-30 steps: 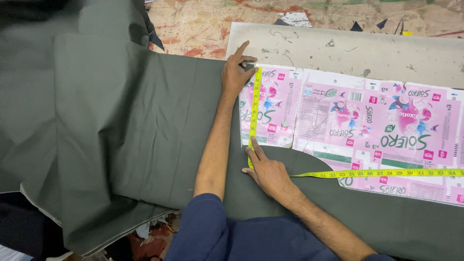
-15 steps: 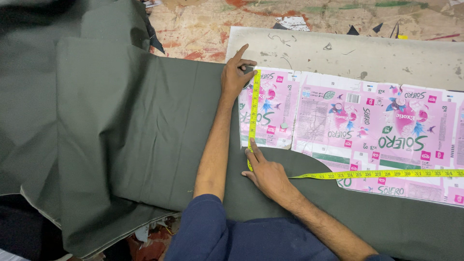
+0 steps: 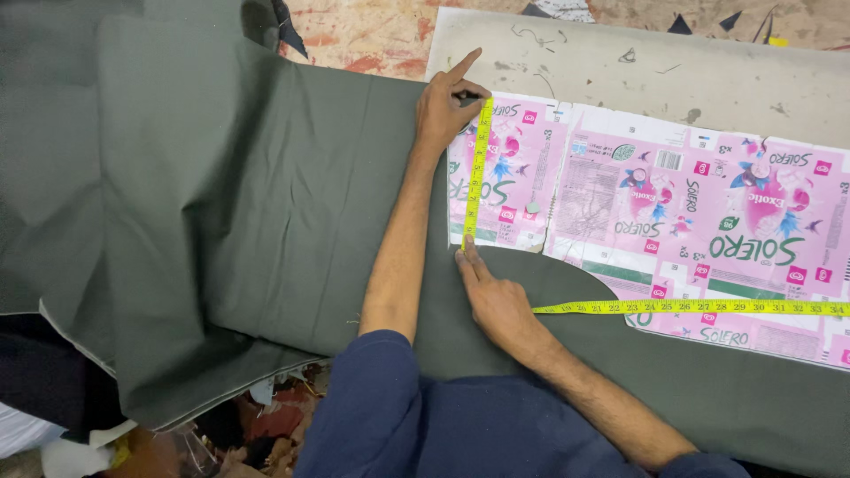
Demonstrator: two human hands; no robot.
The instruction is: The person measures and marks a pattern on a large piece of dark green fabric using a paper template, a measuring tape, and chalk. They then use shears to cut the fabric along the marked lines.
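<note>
A yellow measuring tape (image 3: 475, 168) runs straight down the left edge of a pink printed cardboard pattern (image 3: 673, 212) lying on dark green fabric (image 3: 266, 204). My left hand (image 3: 447, 111) pinches the tape's upper end at the pattern's top corner, index finger pointing away. My right hand (image 3: 496, 296) presses the tape down with its fingertips at the pattern's lower left edge. From under that hand the rest of the tape trails right across the fabric and the pattern's bottom.
The green fabric is folded in layers at the left and hangs over the table's front edge. A grey board (image 3: 637, 62) lies behind the pattern. Scraps litter the floor (image 3: 257, 425) below. My blue sleeves fill the bottom centre.
Both hands hold the tape in the same places; only the view has shifted slightly.
</note>
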